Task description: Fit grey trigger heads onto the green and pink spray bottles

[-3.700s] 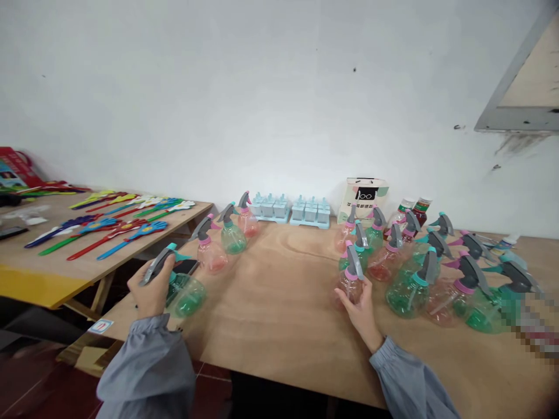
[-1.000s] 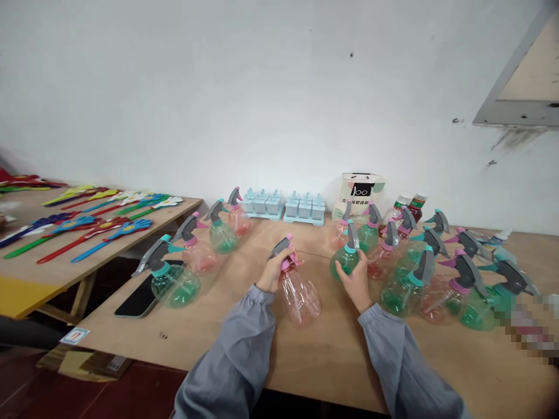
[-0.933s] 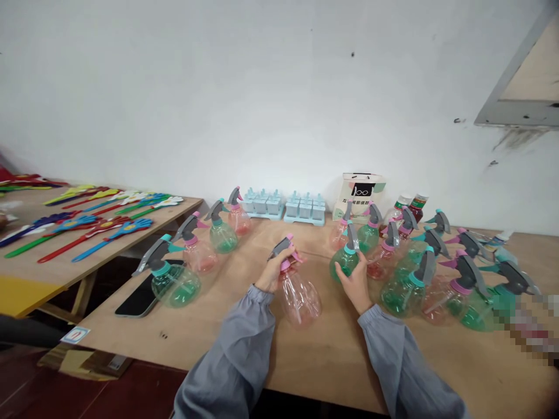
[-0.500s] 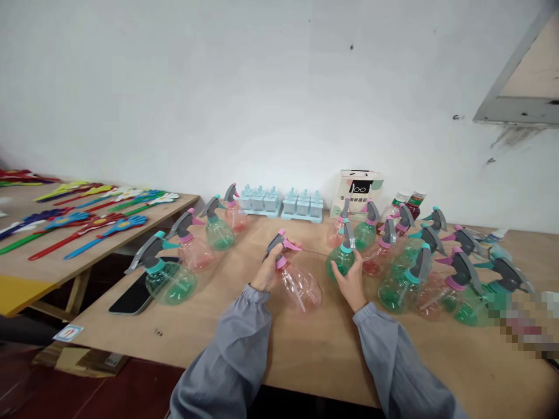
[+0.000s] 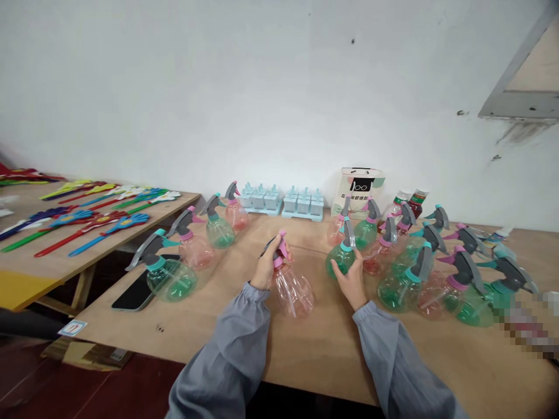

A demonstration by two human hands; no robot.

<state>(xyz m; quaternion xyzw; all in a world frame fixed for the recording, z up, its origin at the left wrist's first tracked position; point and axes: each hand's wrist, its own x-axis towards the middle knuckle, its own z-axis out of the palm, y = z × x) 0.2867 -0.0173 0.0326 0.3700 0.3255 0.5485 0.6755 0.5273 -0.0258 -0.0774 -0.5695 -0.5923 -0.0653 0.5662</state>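
My left hand (image 5: 265, 269) is closed round the grey and pink trigger head of a clear pink spray bottle (image 5: 292, 288), whose body stands on the wooden table (image 5: 279, 343). My right hand (image 5: 349, 282) cups the near side of a green spray bottle (image 5: 339, 256) with a teal collar, fingers curled against it. That green bottle stands at the left edge of a crowd of several pink and green spray bottles (image 5: 430, 270). Both sleeves are grey.
A row of spray bottles (image 5: 192, 247) runs along the table's left edge, beside a black phone (image 5: 133, 291). Light blue moulds (image 5: 283, 203), a small carton (image 5: 360, 189) and two red bottles (image 5: 413, 201) stand by the wall. Coloured hand-shaped clappers (image 5: 87, 218) cover a second table at left.
My left hand set down a green bottle at the left edge and now holds the pink bottle at centre. My right hand moved from that pink bottle to the green one. Over the last second, the pink bottle turned slightly.
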